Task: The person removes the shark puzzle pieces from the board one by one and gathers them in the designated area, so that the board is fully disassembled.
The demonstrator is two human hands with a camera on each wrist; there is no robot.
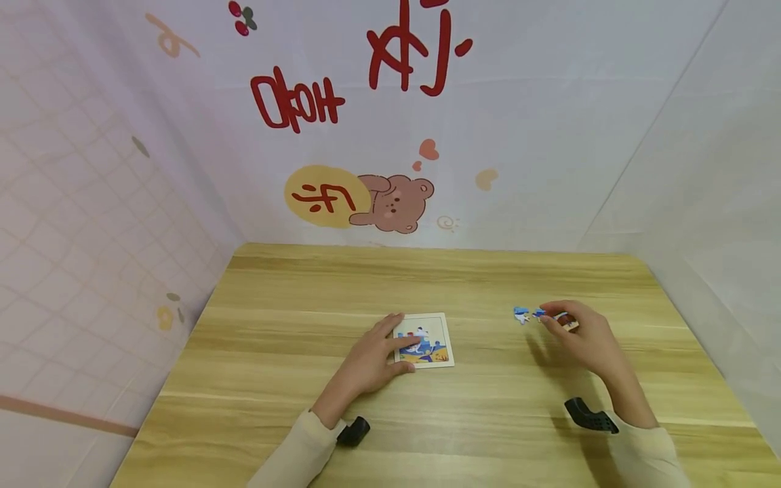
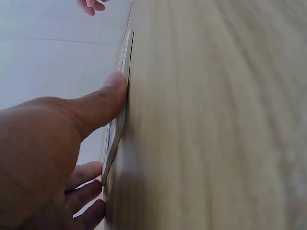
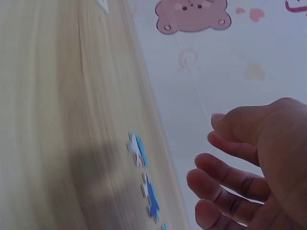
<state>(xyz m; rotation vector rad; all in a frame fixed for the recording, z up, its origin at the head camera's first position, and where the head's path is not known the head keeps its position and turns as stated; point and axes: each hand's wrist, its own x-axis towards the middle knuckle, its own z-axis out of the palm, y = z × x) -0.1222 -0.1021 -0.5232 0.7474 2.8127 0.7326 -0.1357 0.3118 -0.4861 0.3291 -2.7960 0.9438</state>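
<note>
A square picture puzzle board (image 1: 436, 335) with a pale frame lies on the table. My left hand (image 1: 371, 356) rests on its left side with fingers spread, and in the left wrist view the thumb (image 2: 103, 103) touches the board's edge (image 2: 125, 57). Farther right, my right hand (image 1: 576, 335) hovers over loose jigsaw pieces with its fingers loosely bent. In the right wrist view, nothing shows between the thumb and fingers. A blue and white piece (image 3: 137, 148) and a darker blue piece (image 3: 150, 197) lie on the table; another piece (image 1: 571, 325) is partly hidden below the right hand.
The wooden table (image 1: 482, 420) ends at a white cloth wall (image 1: 531, 135) printed with a bear and red characters. Cloth also hangs at both sides. A black strap-like device (image 1: 590, 416) sits at the right wrist, another (image 1: 354, 431) at the left.
</note>
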